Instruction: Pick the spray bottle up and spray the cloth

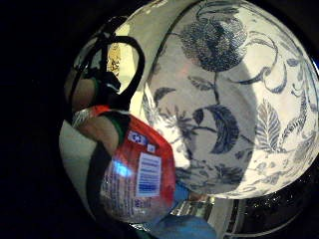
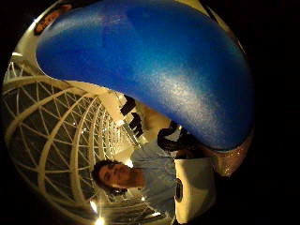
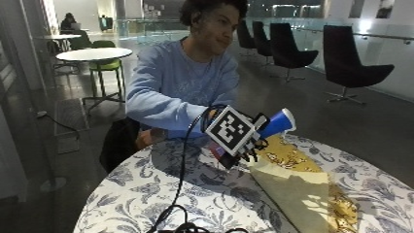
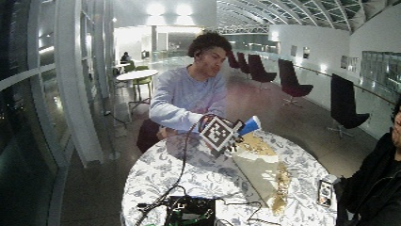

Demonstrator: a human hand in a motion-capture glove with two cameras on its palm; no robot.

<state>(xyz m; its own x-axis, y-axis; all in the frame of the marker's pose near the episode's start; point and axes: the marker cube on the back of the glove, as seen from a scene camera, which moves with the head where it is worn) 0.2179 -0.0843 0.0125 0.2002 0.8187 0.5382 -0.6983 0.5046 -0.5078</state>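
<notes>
- Right hand [image 3: 240,145] holds bottle [image 3: 275,124] tilted above the bench [image 3: 194,194], its grip closed around the bottle.
- Cloth [image 3: 298,187] lies flat beneath, toward the bench's right edge.

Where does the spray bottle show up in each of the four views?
Little finger side palm view: spray bottle, red label and barcode, close to the palm.
Thumb side palm view: its blue body fills much of the picture.
Outside view: blue end juts from the right hand, above the cloth.
Wide outside view: the same.
Shared landmark: the floral tablecloth.
</notes>
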